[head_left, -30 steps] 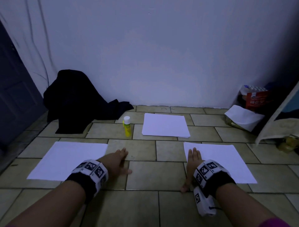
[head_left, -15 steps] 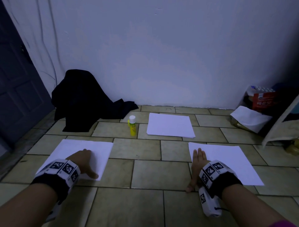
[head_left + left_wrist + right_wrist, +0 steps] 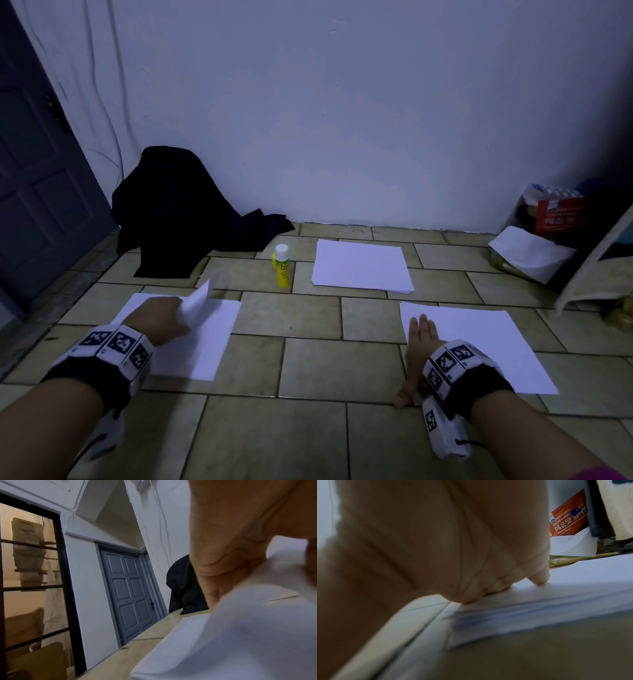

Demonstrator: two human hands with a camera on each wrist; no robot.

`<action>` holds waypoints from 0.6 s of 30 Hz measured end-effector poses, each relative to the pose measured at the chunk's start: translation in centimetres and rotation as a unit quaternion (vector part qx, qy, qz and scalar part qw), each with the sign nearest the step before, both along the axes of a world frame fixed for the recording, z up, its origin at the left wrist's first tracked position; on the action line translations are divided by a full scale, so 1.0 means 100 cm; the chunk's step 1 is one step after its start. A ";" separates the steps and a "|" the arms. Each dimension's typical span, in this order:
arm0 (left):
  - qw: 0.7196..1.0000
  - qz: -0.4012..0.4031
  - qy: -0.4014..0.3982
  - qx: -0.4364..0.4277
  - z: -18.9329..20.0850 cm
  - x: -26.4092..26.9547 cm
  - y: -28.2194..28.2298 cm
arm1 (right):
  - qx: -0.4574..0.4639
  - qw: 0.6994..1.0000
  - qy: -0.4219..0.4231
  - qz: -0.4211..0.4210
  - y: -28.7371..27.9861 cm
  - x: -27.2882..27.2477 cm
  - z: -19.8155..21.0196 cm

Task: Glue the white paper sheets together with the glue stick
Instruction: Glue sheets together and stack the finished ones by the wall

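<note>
1. Left sheet [image 3: 191, 339], left of the glue stick [image 3: 282, 265]: the left hand [image 3: 161, 317] pinches its lifted corner; a hard tug could crease it.
2. Right sheet [image 3: 479, 346]: the right hand [image 3: 416, 346] lies flat, fingers straight; easing off may let it slide.

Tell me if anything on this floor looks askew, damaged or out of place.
One thing stands out: the left hand pinches the top sheet of the left pile, bending it up. The glue stick stands upright and capped; the far stack and the right sheets under the right hand lie flat.
</note>
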State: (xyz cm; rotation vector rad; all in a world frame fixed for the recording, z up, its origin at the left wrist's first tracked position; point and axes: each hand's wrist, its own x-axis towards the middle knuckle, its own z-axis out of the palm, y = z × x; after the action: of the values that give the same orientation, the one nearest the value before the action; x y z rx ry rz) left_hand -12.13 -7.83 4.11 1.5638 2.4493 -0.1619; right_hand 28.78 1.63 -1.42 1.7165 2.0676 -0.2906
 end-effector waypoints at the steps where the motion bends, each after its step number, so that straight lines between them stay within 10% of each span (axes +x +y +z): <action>1: 0.999 0.012 0.010 0.031 0.000 -0.005 0.001 | -0.002 1.000 0.003 -0.001 0.000 0.000 0.000; 8: 0.970 0.042 0.059 0.232 0.024 0.014 -0.003 | -0.002 1.000 0.011 -0.001 0.000 0.000 0.000; 18: 0.986 -0.166 0.020 0.016 0.002 0.167 0.022 | -0.007 1.000 0.005 0.003 -0.003 -0.002 0.008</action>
State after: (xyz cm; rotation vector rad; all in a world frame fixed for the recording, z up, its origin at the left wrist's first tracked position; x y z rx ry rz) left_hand 4.57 -5.61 4.29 1.9908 2.2109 -0.2132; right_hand 28.54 1.36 -0.64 1.7038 2.0727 -0.3121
